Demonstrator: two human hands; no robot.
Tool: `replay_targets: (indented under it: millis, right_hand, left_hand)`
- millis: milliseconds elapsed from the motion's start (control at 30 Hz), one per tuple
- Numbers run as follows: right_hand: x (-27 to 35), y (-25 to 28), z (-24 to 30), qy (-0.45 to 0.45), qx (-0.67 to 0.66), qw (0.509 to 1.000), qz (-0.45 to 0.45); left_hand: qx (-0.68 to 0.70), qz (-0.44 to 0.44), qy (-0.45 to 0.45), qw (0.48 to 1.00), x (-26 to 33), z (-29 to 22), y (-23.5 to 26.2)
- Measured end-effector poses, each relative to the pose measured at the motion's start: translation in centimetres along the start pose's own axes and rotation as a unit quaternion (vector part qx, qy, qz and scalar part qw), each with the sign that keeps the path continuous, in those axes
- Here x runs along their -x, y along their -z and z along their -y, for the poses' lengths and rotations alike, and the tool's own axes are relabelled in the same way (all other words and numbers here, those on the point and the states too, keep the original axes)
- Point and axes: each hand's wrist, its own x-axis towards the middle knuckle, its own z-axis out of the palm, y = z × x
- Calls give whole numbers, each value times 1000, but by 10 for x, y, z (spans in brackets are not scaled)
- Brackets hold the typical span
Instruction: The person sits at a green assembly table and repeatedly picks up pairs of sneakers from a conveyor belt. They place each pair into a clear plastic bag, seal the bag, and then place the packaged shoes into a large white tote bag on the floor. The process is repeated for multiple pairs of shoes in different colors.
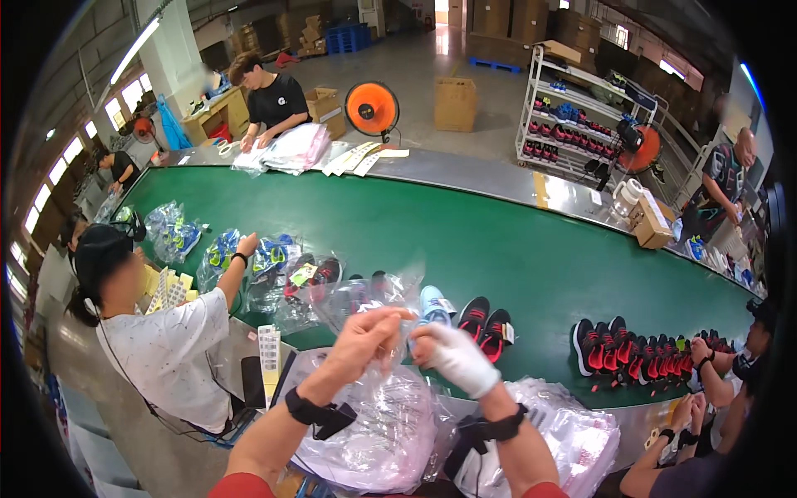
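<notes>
My left hand (365, 340), bare, is closed with its fingertips pinching a clear plastic bag (390, 286). In a white glove, my right hand (455, 358) is closed on the bag's edge beside it, its fingertips partly hidden. Just beyond the glove, a light blue shoe (433, 305) rests on the green conveyor belt (515, 241). A pair of black and red shoes (486, 328) with a tag lies right of it. Under my forearms sit a stack of clear plastic bags (365, 436) and another bag pile (564, 427).
Bagged shoes (270, 257) line the belt at left, where a co-worker in a white shirt (170, 349) reaches over. A row of black and red shoes (635, 350) stands at right near other workers' hands. Across the belt, a person in black (278, 104) handles bags by an orange fan (372, 108).
</notes>
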Motion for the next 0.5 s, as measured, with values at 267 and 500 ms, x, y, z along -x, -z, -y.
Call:
replay_targets:
  millis: [267,500]
  right_hand:
    - [54,50,-26,80,294,926,-221]
    - [77,16,15,266,535,775,-206]
  left_hand:
    - [93,-165,-75,979,21,12,-5]
    - [-210,-220,-272,913,-4,36,-24]
